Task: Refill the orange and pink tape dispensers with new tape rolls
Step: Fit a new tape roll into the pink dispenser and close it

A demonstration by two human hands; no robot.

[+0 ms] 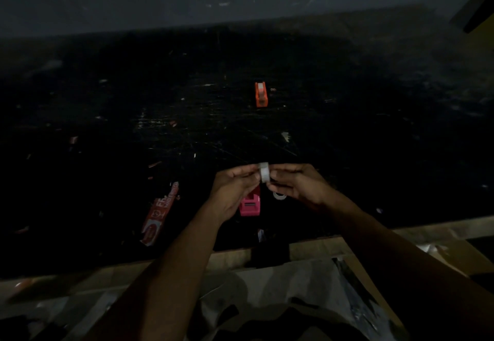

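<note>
Head view: tape roll (264, 172) held upright above the table (107, 127), pinched from both sides; left hand (232, 193), fingers curled, tips clamped on the roll's left face; right hand (297, 183), fingers curled, tips clamped on its right face; pink dispenser (250, 206) on the table just under the hands, partly hidden by the left hand; second roll (279, 195) flat beside it, below the right hand; orange dispenser (261, 94) farther back, well apart; red packet (159, 213) left of the pink dispenser
</note>
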